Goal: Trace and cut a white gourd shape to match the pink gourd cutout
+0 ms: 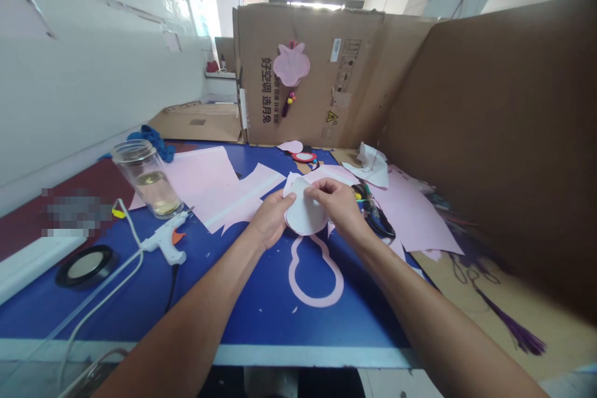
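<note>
Two hands are pinching a rounded white felt cut-out (304,212) near the middle of the blue surface (261,317).

The left hand (271,219) and right hand (336,205) are both gripping its upper rim, with the fingers (321,189) closed on it and a pale pink layer showing behind. A pink gourd outline (316,280) is lying at 6 o'clock, with open blue room around it reaching the white front edge (209,354). Black-handled scissors (379,224) are resting at 3 o'clock, just beside the right hand. Pink sheet offcuts (209,183) are spreading at 10 o'clock, a glass jar (147,177) is standing beyond them, and a white glue gun (165,237) is lying at 8 o'clock.
</note>
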Demonstrator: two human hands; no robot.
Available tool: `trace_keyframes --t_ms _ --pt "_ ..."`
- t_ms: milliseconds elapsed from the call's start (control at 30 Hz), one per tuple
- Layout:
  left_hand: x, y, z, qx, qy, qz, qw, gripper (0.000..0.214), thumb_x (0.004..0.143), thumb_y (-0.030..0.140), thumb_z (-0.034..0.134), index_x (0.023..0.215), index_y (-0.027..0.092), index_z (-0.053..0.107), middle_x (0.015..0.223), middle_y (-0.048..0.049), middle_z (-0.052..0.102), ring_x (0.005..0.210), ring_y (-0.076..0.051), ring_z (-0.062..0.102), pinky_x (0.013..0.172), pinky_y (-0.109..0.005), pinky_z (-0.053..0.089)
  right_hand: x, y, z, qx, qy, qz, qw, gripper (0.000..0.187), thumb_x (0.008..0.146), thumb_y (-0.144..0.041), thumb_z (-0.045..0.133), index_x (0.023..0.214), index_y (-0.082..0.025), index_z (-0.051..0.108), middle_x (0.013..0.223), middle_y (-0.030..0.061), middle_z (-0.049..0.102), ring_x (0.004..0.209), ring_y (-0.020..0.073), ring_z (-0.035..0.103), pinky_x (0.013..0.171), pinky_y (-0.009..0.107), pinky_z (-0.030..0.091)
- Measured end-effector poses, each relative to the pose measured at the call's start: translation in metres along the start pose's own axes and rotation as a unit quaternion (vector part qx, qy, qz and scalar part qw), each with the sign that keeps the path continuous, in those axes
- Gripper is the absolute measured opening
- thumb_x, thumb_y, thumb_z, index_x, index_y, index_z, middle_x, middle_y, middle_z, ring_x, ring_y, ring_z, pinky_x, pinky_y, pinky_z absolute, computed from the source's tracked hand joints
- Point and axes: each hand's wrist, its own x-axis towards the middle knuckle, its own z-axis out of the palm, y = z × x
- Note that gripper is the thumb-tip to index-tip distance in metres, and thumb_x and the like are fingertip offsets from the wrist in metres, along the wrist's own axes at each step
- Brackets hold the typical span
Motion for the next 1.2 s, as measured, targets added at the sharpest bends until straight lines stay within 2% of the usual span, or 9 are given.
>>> trace_keyframes --t_ms 200,300,400,600,767,833,967,1100,1200 --pt "0.001 0.003 -0.001 -0.018 0.033 0.023 0.999 0.031 0.085 0.034 0.084 0.107 0.013 0.077 0.100 -0.0132 0.082 0.091 -0.027 0.078 0.082 -0.036 0.061 0.007 -0.006 -0.014 -0.005 0.042 -0.024 0.999 0.017 0.077 -0.038 0.077 0.078 -0.022 0.071 0.077 0.0009 0.070 0.069 0.0182 0.059 0.066 0.031 0.046" --pt "0.003 0.003 -0.006 0.014 0.087 0.035 0.996 0.031 0.085 0.038 0.084 0.103 0.015 0.076 0.089 -0.0099 0.081 0.078 -0.024 0.076 0.068 -0.032 0.059 0.008 -0.013 -0.024 -0.070 0.097 -0.091 0.989 0.016 0.083 -0.038 0.073 0.080 -0.022 0.069 0.078 0.0020 0.070 0.070 0.0193 0.059 0.067 0.032 0.046" --pt "0.003 0.002 -0.007 0.027 0.094 0.036 0.995 0.030 0.086 0.040 0.084 0.100 0.016 0.076 0.089 -0.0090 0.081 0.081 -0.025 0.076 0.068 -0.032 0.058 0.003 -0.019 -0.023 -0.145 0.136 -0.161 0.967 0.015 0.089 -0.037 0.069 0.082 -0.024 0.068 0.078 0.0027 0.070 0.069 0.0203 0.059 0.068 0.034 0.046" --pt "-0.002 0.002 0.005 -0.017 0.031 0.029 0.999 0.027 0.085 0.035 0.085 0.100 0.015 0.076 0.099 -0.0112 0.081 0.102 -0.027 0.076 0.091 -0.037 0.059 -0.018 -0.016 0.005 -0.185 0.012 -0.206 0.961 0.012 0.095 -0.033 0.066 0.086 -0.025 0.070 0.082 0.0032 0.074 0.072 0.0215 0.065 0.071 0.035 0.049" --pt "0.000 0.003 0.002 -0.021 0.022 0.054 0.998 0.033 0.076 0.032 0.091 0.101 0.014 0.077 0.097 -0.0101 0.081 0.107 -0.028 0.075 0.098 -0.039 0.056 -0.017 -0.009 0.011 -0.123 -0.064 -0.165 0.977 0.016 0.093 -0.028 0.063 0.100 -0.024 0.077 0.099 0.0046 0.080 0.085 0.0231 0.072 0.080 0.037 0.054" --pt "0.002 0.003 -0.001 -0.016 0.031 0.047 0.998 0.034 0.072 0.027 0.091 0.100 0.014 0.077 0.090 -0.0090 0.080 0.102 -0.030 0.076 0.095 -0.042 0.058 -0.013 -0.008 0.008 -0.068 -0.087 -0.127 0.986 0.019 0.090 -0.029 0.064 0.104 -0.023 0.077 0.095 0.0045 0.080 0.084 0.0231 0.073 0.078 0.036 0.056" --pt "0.003 0.003 -0.001 -0.040 0.025 0.036 0.998 0.039 0.074 0.032 0.091 0.105 0.013 0.077 0.094 -0.0114 0.081 0.097 -0.031 0.077 0.092 -0.044 0.060 -0.006 -0.006 0.002 -0.014 -0.090 -0.075 0.993 0.022 0.085 -0.029 0.068 0.105 -0.021 0.075 0.087 0.0052 0.078 0.078 0.0226 0.073 0.074 0.037 0.058" --pt "0.002 0.002 0.001 -0.017 0.024 0.045 0.999 0.049 0.067 0.031 0.096 0.108 0.013 0.077 0.099 -0.0123 0.082 0.099 -0.031 0.077 0.094 -0.045 0.059 -0.006 -0.005 0.003 -0.006 -0.100 -0.076 0.992 0.022 0.084 -0.027 0.067 0.104 -0.020 0.074 0.091 0.0055 0.079 0.081 0.0221 0.074 0.077 0.037 0.059" --pt "0.002 0.002 -0.001 0.010 0.052 0.052 0.997 0.044 0.065 0.023 0.092 0.104 0.013 0.078 0.095 -0.0112 0.082 0.102 -0.033 0.077 0.096 -0.046 0.059 -0.005 -0.007 0.000 -0.039 -0.077 -0.088 0.992 0.024 0.086 -0.031 0.067 0.105 -0.020 0.076 0.087 0.0047 0.077 0.078 0.0215 0.071 0.074 0.036 0.056"
